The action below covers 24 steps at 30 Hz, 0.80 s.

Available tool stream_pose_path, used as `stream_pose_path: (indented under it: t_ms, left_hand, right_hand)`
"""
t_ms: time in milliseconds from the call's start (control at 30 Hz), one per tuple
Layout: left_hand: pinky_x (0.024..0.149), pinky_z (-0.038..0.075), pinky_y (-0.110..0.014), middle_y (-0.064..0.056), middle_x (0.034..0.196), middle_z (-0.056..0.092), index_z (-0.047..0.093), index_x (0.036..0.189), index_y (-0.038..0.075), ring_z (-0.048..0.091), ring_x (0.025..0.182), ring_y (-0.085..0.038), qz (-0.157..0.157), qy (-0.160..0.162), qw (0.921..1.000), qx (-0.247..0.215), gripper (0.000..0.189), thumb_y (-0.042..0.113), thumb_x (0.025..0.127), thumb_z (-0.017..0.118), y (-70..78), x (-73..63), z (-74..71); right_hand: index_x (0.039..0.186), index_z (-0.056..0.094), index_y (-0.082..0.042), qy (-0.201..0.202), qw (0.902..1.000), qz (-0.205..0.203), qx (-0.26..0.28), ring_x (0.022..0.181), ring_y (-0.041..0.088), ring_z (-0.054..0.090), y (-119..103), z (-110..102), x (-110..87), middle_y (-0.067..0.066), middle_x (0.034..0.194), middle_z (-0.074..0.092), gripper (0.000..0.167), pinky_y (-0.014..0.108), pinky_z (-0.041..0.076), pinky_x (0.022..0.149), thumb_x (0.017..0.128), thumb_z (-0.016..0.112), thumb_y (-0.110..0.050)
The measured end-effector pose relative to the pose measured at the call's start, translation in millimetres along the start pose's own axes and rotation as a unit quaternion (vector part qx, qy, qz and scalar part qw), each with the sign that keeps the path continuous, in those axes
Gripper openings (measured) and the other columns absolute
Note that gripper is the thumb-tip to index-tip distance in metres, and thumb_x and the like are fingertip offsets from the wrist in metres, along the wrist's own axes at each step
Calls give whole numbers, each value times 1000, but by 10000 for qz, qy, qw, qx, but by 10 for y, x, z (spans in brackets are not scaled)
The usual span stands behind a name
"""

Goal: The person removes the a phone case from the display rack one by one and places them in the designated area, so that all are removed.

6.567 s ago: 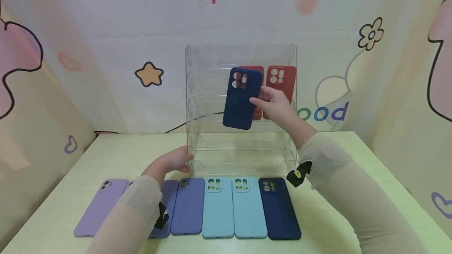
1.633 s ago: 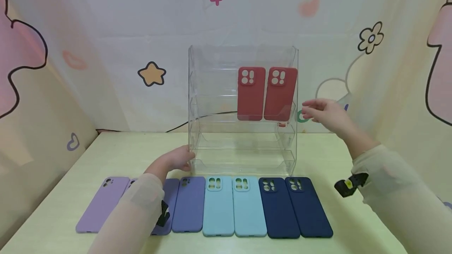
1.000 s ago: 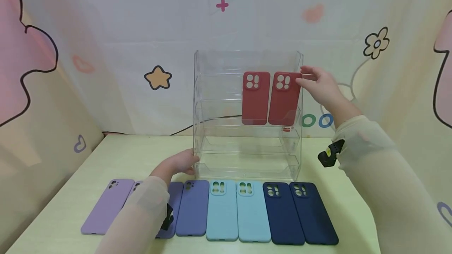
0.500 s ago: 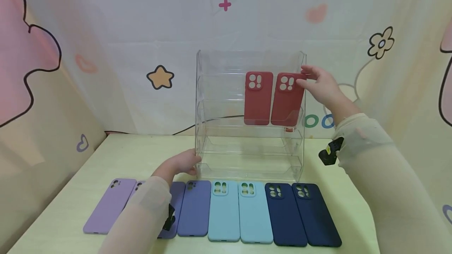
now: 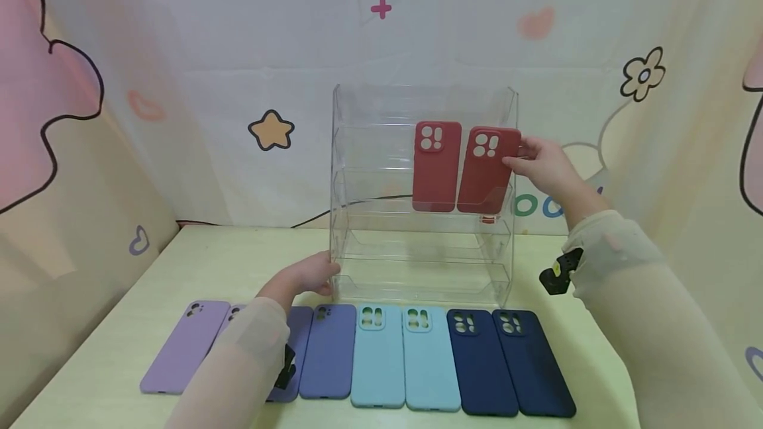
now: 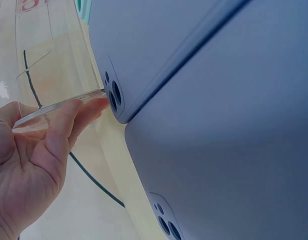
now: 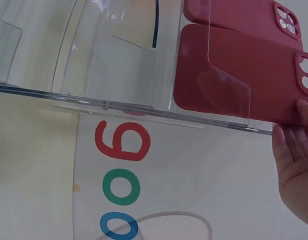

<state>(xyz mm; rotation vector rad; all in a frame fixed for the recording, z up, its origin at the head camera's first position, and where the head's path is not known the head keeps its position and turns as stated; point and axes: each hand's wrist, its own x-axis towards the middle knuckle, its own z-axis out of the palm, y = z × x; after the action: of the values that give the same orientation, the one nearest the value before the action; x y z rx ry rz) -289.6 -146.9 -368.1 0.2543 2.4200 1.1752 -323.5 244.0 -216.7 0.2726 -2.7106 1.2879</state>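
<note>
A clear acrylic display rack (image 5: 381,260) with stepped tiers stands on the table. Two red phone cases, a left one (image 5: 436,171) and a right one (image 5: 485,181), lean side by side on one of its upper tiers. My right hand (image 5: 545,164) pinches the right red case by its right edge, thumb in front; in the right wrist view the case's bottom (image 7: 204,75) sits behind the tier's clear front lip. My left hand (image 5: 306,273) holds the rack's lower left side, and the left wrist view shows the thumb and fingers (image 6: 64,122) on either side of the clear panel.
In front of the rack lies a row of phone cases: lilac (image 5: 185,349), violet (image 5: 328,353), light blue (image 5: 378,359) and navy (image 5: 483,366). My left sleeve (image 5: 232,356) covers part of the row. A printed cloth (image 5: 268,38) hangs behind the table (image 5: 250,243).
A navy case that my right hand held earlier now lies at the row's right end. That hand has since reached the right red case and slid down its edge; the case tilts slightly. My left hand stays.
</note>
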Motion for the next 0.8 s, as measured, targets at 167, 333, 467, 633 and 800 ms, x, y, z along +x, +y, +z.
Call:
stream_pose_path:
  t_ms: [167,333,467,633,800]
  left_hand:
    - [49,36,-24,-9,77,49,22,144,-3,31,43,-8,3,10,10000,34,50,6,96,33,-13,2,-3]
    - [50,36,-23,-16,90,56,23,144,-3,31,44,-8,13,12,10000,-19,49,6,96,32,-14,-6,-1]
    - [49,37,-23,-17,100,57,22,144,-3,31,44,-8,-8,35,10000,-48,50,6,96,32,-19,-5,-1]
    - [50,37,-23,-15,94,56,22,144,-2,32,44,-9,-31,61,10000,-17,50,6,96,33,-31,8,2]
    - [50,38,-24,-15,93,56,24,143,-3,33,45,-9,-6,70,10000,34,49,6,96,33,-32,11,-1]
  right_hand:
    - [139,36,0,-17,10000,-45,16,121,38,43,13,26,-11,24,131,48,55,56,29,102,94,56,-23]
    - [137,41,0,244,9993,-273,92,119,36,46,-1,35,-35,24,127,51,49,53,31,102,94,56,-21]
    - [137,42,-3,451,9979,-453,71,119,34,47,-39,21,-54,22,127,52,49,52,33,101,95,55,-23]
    - [138,42,-6,623,9963,-591,81,120,33,47,-83,-23,-87,20,128,52,51,52,34,100,94,56,-27]
    - [137,44,-8,789,9945,-648,225,120,33,48,-136,-100,-148,19,128,53,50,52,32,101,93,57,-29]
